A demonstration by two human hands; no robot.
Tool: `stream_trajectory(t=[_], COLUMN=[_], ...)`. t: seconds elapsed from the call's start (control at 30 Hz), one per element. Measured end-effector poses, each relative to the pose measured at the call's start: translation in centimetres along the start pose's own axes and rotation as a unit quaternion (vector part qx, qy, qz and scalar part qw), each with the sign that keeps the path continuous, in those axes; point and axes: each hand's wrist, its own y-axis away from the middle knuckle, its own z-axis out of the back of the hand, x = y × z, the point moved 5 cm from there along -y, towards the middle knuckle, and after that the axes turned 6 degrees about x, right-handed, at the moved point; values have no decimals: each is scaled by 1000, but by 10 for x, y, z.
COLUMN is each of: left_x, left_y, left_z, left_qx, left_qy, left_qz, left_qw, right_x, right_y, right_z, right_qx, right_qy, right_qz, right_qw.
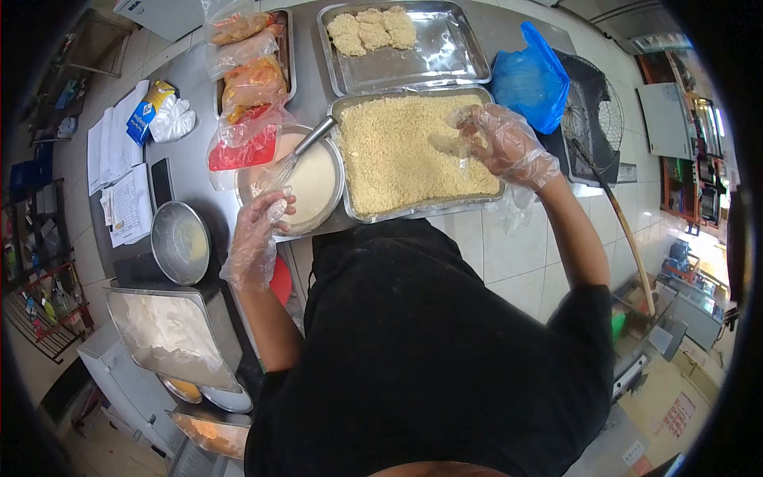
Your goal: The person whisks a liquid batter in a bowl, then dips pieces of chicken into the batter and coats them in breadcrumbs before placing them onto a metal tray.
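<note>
My left hand (258, 230), in a clear plastic glove, is at the near left rim of a metal bowl of pale batter (314, 187). Its fingers are loosely curled and apart, with whitish batter on them. A whisk (290, 163) leans in that bowl, its handle toward the crumb tray. Over the right part of a tray of pale yellow crumbs (397, 155) hovers my right hand (509, 147), also gloved. Its fingers are apart, crumbs cling to the loose glove tips, and I see nothing held. Several crumb-coated pieces (371, 32) lie in a metal tray (449, 60) behind.
Bagged orange-coloured meat (254, 79) lies in a tray at the back left. A blue plastic bag (528, 79) is at right, beside a wire strainer (600, 111). Left are papers (131, 211), a phone (161, 181), a bowl (181, 242) and a flour container (167, 330).
</note>
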Motion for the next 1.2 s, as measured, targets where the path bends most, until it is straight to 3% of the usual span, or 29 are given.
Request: stream_trajectory(t=[0.23, 0.43, 0.63, 0.7, 0.9, 1.07, 1.2], left_x=[0, 2, 13, 20, 26, 32, 31], left_y=[13, 30, 52, 58, 74, 88, 91], left_z=[4, 3, 15, 19, 27, 24, 27], left_qx=[-29, -89, -142, -131, -150, -173, -185], left_qy=[7, 53, 65, 73, 72, 83, 60], left_qz=[-6, 0, -8, 4, 11, 34, 64], left_qw=[1000, 995, 988, 989, 986, 981, 979], right_x=[-44, -76, -149, -172, -234, -252, -284], right_y=[-23, -82, -172, -204, -279, -301, -306], right_z=[28, 56, 25, 6, -26, -36, -65], right_qx=[-54, -23, 18, 77, 69, 65, 51], right_qy=[-26, 23, 61, 92, 135, 146, 153], right_qz=[5, -38, -55, -86, -115, -177, -154], right_qw=[998, 999, 997, 989, 982, 971, 975])
